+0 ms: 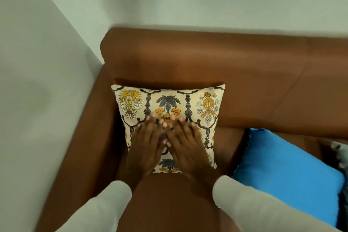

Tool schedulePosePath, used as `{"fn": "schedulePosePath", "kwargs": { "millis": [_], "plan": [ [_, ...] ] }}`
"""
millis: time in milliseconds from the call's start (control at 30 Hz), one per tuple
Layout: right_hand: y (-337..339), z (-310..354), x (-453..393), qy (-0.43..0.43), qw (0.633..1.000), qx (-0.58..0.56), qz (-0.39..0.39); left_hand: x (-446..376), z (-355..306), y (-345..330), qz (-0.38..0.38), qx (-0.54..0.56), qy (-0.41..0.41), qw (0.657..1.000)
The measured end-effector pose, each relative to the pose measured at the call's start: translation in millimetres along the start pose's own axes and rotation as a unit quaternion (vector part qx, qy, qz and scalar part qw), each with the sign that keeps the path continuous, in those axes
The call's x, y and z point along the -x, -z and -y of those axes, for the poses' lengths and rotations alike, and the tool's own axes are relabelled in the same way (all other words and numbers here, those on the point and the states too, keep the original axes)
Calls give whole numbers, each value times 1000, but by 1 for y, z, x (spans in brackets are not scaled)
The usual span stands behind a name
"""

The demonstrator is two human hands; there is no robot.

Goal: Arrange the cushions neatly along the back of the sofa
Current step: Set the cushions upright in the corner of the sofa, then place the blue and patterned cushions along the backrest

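Note:
A cream cushion (167, 100) with yellow, orange and grey floral print stands against the back of the brown sofa (226, 58), in its left corner. My left hand (145, 143) and my right hand (186, 145) lie flat on the cushion's front, side by side, fingers spread and pointing up, thumbs nearly touching. Neither hand grips anything. A plain blue cushion (288, 171) lies flat on the seat to the right, apart from the printed one.
The sofa's left armrest (82, 137) runs beside a pale wall (37, 81). Another pale wall rises behind the backrest. A grey-white patterned piece (341, 154), partly cut off, shows at the right edge past the blue cushion.

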State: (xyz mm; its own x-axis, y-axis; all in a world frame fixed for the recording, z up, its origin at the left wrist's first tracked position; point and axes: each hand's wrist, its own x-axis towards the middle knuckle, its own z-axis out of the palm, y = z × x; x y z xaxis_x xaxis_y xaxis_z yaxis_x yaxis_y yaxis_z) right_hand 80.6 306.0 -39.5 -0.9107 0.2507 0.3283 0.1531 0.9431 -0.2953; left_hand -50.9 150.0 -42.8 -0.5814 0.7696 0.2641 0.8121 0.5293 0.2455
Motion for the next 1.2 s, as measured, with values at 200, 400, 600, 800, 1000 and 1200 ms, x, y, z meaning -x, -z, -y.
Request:
{"fn": "schedulePosePath", "kwargs": {
  "millis": [200, 400, 600, 800, 1000, 1200],
  "plan": [
    [-34, -45, -11, -159, 982, 99, 23, -51, 44, -13, 73, -46, 44, 995],
    [-7, -54, 11, -322, 947, 7, -10, -76, 31, 11, -62, 74, 262, 960],
    [57, -104, 67, -383, 924, 1, 12, -91, -102, 4, -45, 69, -32, 996],
    [111, -168, 188, -434, 897, 52, 59, -59, -256, -42, 280, 246, -26, 928],
    [144, -203, 297, -551, 829, -29, 93, -1, -308, -91, 450, 312, 209, 810],
    [170, -231, 356, -658, 705, -252, 86, 21, -309, -82, 402, 331, 263, 812]
  ]
}}
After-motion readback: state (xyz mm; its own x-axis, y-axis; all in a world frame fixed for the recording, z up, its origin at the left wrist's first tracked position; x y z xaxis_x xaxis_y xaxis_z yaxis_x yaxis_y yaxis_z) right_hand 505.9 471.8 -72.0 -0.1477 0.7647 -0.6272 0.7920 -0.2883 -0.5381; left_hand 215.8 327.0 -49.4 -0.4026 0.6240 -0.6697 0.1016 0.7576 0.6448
